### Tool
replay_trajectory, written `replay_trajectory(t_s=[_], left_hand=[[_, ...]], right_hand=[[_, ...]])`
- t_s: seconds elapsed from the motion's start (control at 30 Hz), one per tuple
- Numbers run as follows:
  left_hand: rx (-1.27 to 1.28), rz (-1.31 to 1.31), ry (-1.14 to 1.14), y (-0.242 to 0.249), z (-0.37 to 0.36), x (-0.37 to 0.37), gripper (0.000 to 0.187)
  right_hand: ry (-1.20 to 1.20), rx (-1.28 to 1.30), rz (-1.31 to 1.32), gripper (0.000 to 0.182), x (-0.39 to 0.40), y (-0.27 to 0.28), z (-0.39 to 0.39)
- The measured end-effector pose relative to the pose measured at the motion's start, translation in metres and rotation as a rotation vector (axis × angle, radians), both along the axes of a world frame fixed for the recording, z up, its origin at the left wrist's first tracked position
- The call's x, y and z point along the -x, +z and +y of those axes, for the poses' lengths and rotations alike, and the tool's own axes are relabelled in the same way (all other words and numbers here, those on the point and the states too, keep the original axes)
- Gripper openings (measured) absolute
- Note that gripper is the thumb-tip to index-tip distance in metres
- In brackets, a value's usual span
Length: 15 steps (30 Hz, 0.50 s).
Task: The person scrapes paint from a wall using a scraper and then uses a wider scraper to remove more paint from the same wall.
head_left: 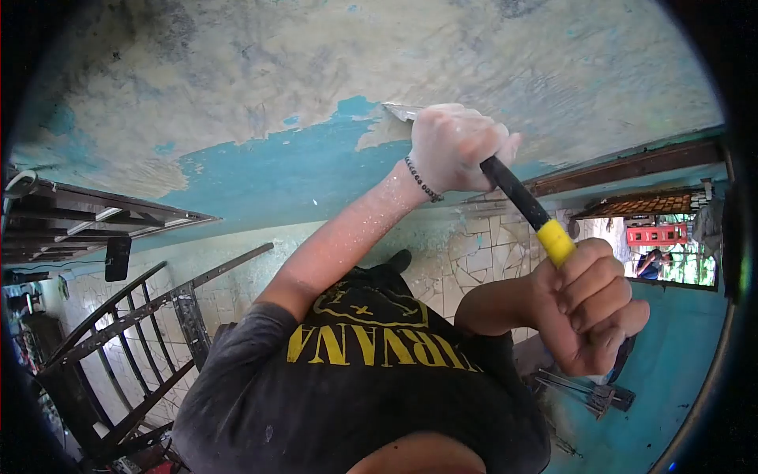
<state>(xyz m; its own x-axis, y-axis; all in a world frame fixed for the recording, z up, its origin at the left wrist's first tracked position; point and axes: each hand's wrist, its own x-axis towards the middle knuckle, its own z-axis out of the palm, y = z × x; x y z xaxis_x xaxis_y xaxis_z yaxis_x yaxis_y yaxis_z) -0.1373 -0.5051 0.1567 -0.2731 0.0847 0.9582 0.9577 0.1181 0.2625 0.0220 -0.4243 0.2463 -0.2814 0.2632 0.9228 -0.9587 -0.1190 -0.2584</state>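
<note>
My left hand (458, 146), dusted white and with a beaded bracelet at the wrist, is closed round the upper part of a long-handled scraper (517, 193). The metal blade (403, 112) sticks out to the left of that hand and lies against the painted surface (284, 178), where turquoise paint borders a patchy grey-white area. Lower right, my right hand (588, 304) is wrapped round the lower end of the black handle, just below its yellow band (556, 242). White specks cover my left forearm.
At the left stand a dark metal-framed railing (142, 336) and a slatted window frame (87, 217). A window opening (667, 249) at the right shows a person outside. Tools (600, 399) are at the lower right, and stone-patterned tiling (493, 253) lies beyond my arms.
</note>
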Motion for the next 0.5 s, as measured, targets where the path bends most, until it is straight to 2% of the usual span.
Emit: replay_trajectory(t_s=[0.07,0.13,0.2,0.23,0.3,0.43,0.5], left_hand=[[0.013,-0.026,0.037,-0.021,-0.009,0.000,0.036],[0.000,-0.062,0.085,-0.071,-0.025,0.002,0.038],[-0.002,-0.126,0.135,-0.118,-0.034,0.002,0.040],[-0.009,-0.123,0.157,-0.120,-0.033,0.004,0.038],[-0.019,-0.137,0.195,-0.126,-0.031,0.001,0.033],[-0.069,-0.077,0.014,-0.044,-0.014,0.002,0.033],[-0.088,-0.049,-0.003,-0.025,-0.008,-0.001,0.033]], right_hand=[[-0.079,-0.006,-0.069,0.022,0.007,-0.019,-0.010],[-0.229,-0.086,-0.203,0.021,0.011,-0.051,-0.027],[-0.238,-0.114,-0.240,0.020,0.017,-0.087,-0.047],[-0.134,-0.070,-0.184,0.020,0.018,-0.097,-0.052],[-0.176,-0.071,-0.216,0.022,0.016,-0.088,-0.053],[-0.195,-0.152,-0.120,0.025,0.009,-0.037,-0.024],[-0.139,-0.125,-0.032,0.025,0.000,-0.013,-0.021]])
